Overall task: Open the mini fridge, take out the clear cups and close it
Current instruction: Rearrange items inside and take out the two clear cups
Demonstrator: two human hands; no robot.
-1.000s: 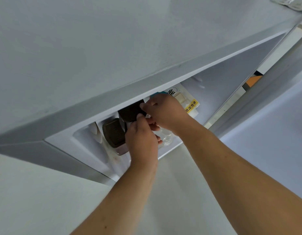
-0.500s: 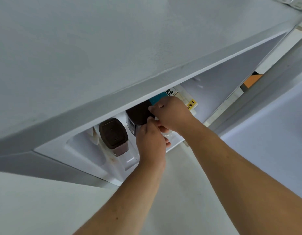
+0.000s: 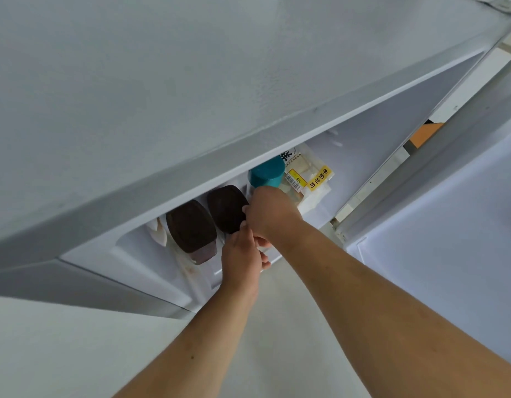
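I look down over the grey top (image 3: 191, 81) of the open mini fridge into its white inside (image 3: 139, 262). Both hands reach in and meet at the shelf front. My right hand (image 3: 273, 215) is curled just below a teal-lidded bottle (image 3: 267, 170). My left hand (image 3: 243, 258) is closed right under it, fingers tucked in. The clear cups sit between the two hands and are almost wholly hidden by them.
Two dark brown-lidded containers (image 3: 191, 225) (image 3: 227, 208) stand left of the hands. A bagged loaf with a yellow label (image 3: 314, 176) lies behind the bottle. The open door (image 3: 449, 254) stands at the right, pale floor (image 3: 277, 326) below. An orange object (image 3: 423, 133) shows past the fridge.
The view has dropped, so more of the fridge's inside shows, including the teal lid. Both hands stay clasped together at the same spot beside the brown-lidded container.
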